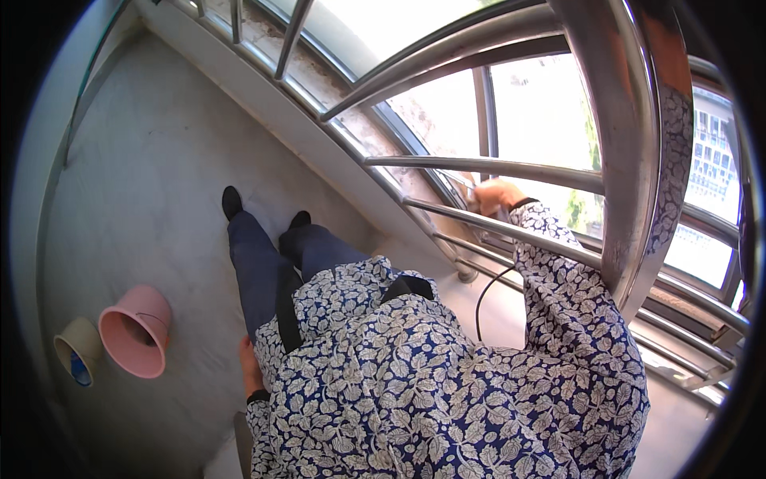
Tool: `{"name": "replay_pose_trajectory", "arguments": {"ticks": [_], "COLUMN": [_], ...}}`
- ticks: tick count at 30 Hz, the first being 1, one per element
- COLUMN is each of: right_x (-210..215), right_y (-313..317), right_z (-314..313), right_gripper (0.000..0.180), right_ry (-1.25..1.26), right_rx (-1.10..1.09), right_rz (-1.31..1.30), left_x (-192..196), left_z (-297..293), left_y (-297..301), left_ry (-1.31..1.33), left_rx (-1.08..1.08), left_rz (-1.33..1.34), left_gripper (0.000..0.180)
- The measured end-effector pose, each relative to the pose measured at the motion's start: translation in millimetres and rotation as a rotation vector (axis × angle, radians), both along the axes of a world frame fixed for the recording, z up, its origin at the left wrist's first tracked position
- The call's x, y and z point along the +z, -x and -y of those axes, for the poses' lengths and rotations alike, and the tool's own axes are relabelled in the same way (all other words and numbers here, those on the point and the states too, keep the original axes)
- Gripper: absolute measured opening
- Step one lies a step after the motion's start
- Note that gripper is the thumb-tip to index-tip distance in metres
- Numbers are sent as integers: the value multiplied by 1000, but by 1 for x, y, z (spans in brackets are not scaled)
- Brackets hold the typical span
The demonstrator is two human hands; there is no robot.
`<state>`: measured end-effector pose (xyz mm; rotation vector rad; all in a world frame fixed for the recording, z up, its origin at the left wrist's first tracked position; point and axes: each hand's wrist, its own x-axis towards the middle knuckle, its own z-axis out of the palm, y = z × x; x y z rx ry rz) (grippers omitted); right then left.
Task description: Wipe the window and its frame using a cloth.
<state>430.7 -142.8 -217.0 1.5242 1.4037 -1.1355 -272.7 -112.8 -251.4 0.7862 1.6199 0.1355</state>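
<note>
My right hand (pixel 496 196) reaches between the bars of a metal railing (pixel 511 166) to the lower part of the window frame (pixel 431 164). Its fingers look curled, and a thin pale thing seems to stick out past them; blur keeps me from naming it. Down at my left side hangs my left hand (pixel 250 366), beside my thigh. Only a narrow strip of it shows, and its fingers are mostly hidden by the patterned blue and white garment (pixel 399 383).
A pink bucket (pixel 132 319) stands on the grey floor (pixel 152 176) to the left, beside a smaller cream bucket (pixel 78 339) with something blue in it. A thick metal post (pixel 614 104) rises at the right. A dark cable (pixel 481 307) hangs near my right sleeve.
</note>
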Motion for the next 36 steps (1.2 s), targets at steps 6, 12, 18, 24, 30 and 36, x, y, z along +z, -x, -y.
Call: {"name": "replay_pose_trajectory", "arguments": {"ticks": [6,12,18,24,30,36], "right_x": [74,4,15,-15,-6,16], "right_y": [59,54,58,80,87,67], "right_z": [-110,-34,9,-46,-47,6], "right_gripper": [30,33,32,31,29,28], "right_ry": [-264,-547,-408,-495,-435,-306], "right_rx": [-931,-343,-11,-150,-156,-148], "right_rz": [-586,-319,-89,-262,-305,-273], "left_x": [-24,1,2,17,48,34], "left_z": [-18,-36,-11,6,-2,-1], "left_y": [16,-14,-10,-4,-10,-13], "left_ry": [53,118,140,198,266,205], "left_rx": [25,69,50,103,65,39], "left_rz": [-26,-68,25,19,-135,-63], "left_gripper": [36,38,37,37,37,36]}}
